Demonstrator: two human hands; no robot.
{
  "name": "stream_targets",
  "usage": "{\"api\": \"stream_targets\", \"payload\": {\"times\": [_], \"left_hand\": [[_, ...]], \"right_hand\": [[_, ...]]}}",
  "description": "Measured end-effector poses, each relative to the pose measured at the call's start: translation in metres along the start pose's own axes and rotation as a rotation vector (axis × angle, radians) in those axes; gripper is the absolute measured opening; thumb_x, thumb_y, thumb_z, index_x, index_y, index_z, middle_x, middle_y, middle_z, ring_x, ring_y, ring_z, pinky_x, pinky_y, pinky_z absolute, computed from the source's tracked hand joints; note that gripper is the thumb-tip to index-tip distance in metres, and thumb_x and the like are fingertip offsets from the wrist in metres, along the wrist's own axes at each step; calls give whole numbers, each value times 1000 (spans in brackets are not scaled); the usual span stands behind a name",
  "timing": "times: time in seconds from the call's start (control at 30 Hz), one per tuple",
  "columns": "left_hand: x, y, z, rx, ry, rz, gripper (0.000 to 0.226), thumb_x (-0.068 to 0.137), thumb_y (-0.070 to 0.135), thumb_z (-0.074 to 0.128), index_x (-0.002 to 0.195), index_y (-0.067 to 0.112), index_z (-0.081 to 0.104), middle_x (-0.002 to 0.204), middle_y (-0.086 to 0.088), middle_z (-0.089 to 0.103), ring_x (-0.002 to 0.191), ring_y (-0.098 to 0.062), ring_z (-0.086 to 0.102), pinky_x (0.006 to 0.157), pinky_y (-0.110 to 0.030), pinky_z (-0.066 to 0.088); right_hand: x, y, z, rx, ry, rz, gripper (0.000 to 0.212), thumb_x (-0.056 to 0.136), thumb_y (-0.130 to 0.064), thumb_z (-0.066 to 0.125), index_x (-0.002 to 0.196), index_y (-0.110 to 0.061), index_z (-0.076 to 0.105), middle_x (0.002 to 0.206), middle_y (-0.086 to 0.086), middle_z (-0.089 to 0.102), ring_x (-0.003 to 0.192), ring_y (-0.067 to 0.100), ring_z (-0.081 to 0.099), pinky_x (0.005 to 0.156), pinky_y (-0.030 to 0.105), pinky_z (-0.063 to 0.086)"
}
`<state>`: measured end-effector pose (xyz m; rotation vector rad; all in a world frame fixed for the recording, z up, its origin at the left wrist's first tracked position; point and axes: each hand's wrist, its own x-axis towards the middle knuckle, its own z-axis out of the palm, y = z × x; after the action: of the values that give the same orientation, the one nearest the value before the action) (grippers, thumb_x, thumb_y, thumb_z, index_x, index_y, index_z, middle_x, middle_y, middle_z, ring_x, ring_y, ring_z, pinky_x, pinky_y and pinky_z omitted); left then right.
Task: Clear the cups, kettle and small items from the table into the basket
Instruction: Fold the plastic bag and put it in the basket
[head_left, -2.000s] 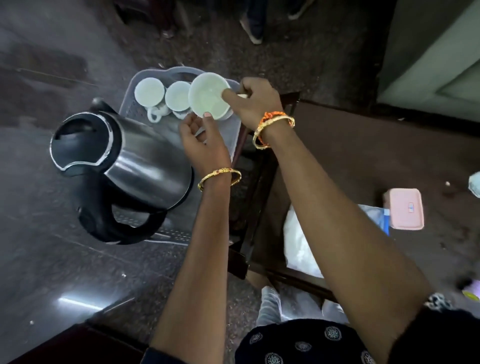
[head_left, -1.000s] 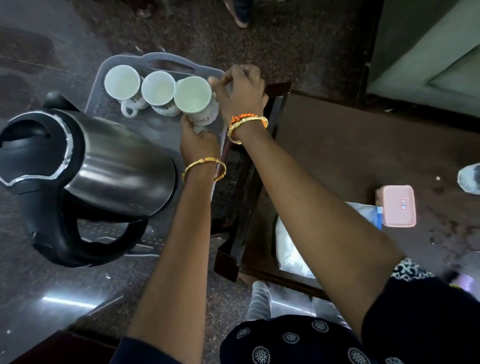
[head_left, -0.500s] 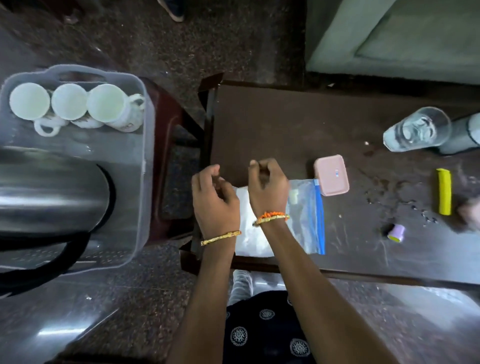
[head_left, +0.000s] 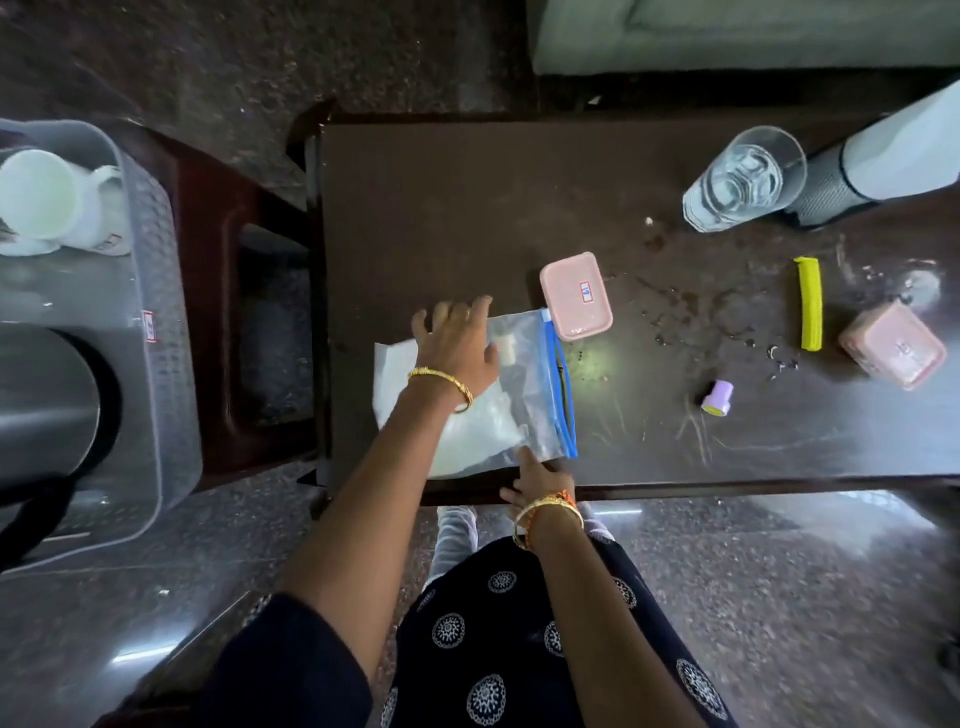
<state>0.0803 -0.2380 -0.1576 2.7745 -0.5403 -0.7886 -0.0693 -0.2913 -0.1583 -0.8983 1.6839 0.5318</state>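
Note:
A clear zip bag (head_left: 524, 415) with white contents and a blue seal lies at the near left of the dark table (head_left: 467, 208). My left hand (head_left: 457, 343) rests flat on the bag's far part, fingers spread. At the bag's near edge, my right hand (head_left: 540, 480) touches it with an extended finger. The grey basket (head_left: 166, 291) stands left of the table on a red stool (head_left: 223, 208), holding the steel kettle (head_left: 47, 410) and a white cup (head_left: 47, 202). Two pink boxes (head_left: 575, 296) (head_left: 891, 345), a yellow clip (head_left: 809, 304) and a purple cap (head_left: 718, 398) lie on the table.
A glass of water (head_left: 743, 182) and a grey-and-white bottle (head_left: 872, 161) stand at the table's far right. Crumbs and stains mark the table's right half. A pale green wall base runs behind the table. Shiny stone floor surrounds everything.
Both hands left the cups in the basket and came to the zip bag. Since half a second ago my left hand spread flat on it and my right drew back to its near edge.

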Motion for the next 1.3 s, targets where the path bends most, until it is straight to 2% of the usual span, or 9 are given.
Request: {"api": "stream_targets", "payload": {"times": [0.13, 0.23, 0.4, 0.53, 0.73, 0.83, 1.1, 1.2, 1.3], "left_hand": [[8, -8, -14, -152, -2, -60, 21, 89, 28, 49, 96, 11, 59, 106, -16, 65, 105, -36, 56, 93, -42, 38], [1, -28, -27, -530, -26, -198, 29, 87, 32, 51, 72, 7, 52, 77, -23, 58, 75, -35, 54, 64, -34, 39], [-35, -67, -41, -898, 141, -456, 17, 84, 28, 64, 70, 21, 57, 63, 6, 63, 56, 1, 56, 51, -10, 41], [-72, -89, -44, -1182, 328, -503, 31, 85, 6, 62, 85, 28, 41, 54, 13, 71, 59, -3, 69, 58, -12, 51], [-104, -98, -54, -901, 255, -352, 30, 94, 0, 43, 101, 20, 64, 108, -1, 65, 90, -7, 63, 80, -8, 45], [-109, -110, -58, -826, 96, -429, 39, 89, 15, 58, 128, 16, 54, 125, -5, 58, 111, -17, 55, 99, -27, 44], [-117, -142, -65, -574, 147, -396, 16, 78, 31, 71, 85, 18, 65, 103, -3, 48, 85, -14, 50, 75, -26, 38], [-123, -153, -65, -852, 166, -402, 15, 81, 32, 70, 89, 22, 62, 111, 4, 57, 99, -11, 56, 82, -21, 46], [-127, -150, -64, -1103, 250, -387, 7, 88, 25, 61, 86, 19, 63, 81, 7, 68, 75, 1, 63, 59, -7, 48]], "right_hand": [[-1, -11, 5, 109, -17, -49, 27, 82, -22, 64, 62, -8, 52, 51, 4, 49, 40, 14, 44, 39, 22, 40], [-4, -19, 2, 123, 36, -153, 26, 81, -16, 65, 63, -15, 46, 54, 3, 47, 46, 15, 44, 49, 28, 47], [-14, -41, 4, 114, 40, -555, 30, 78, -9, 66, 60, -19, 45, 56, 0, 48, 54, 15, 43, 63, 33, 42], [-26, -56, 14, -16, -7, -843, 29, 82, -8, 64, 72, -27, 44, 59, -4, 56, 52, 6, 52, 57, 23, 46], [-40, -66, 34, -376, -174, -1086, 24, 89, -3, 49, 88, -14, 69, 84, -4, 67, 75, 12, 60, 69, 26, 48], [-45, -67, 40, -414, -221, -1086, 24, 81, -3, 61, 96, -18, 72, 95, 1, 68, 75, 8, 58, 73, 19, 47], [-52, -74, 54, -981, -194, -1204, 38, 77, -22, 74, 113, -11, 65, 91, -1, 44, 78, 14, 49, 76, 23, 41], [-54, -79, 56, -873, -212, -1146, 25, 77, -29, 75, 94, -12, 68, 95, 0, 46, 84, 19, 54, 75, 27, 45], [-61, -81, 58, -531, -399, -990, 17, 80, -21, 72, 92, -14, 63, 95, 0, 59, 83, 16, 61, 68, 25, 53]]}}
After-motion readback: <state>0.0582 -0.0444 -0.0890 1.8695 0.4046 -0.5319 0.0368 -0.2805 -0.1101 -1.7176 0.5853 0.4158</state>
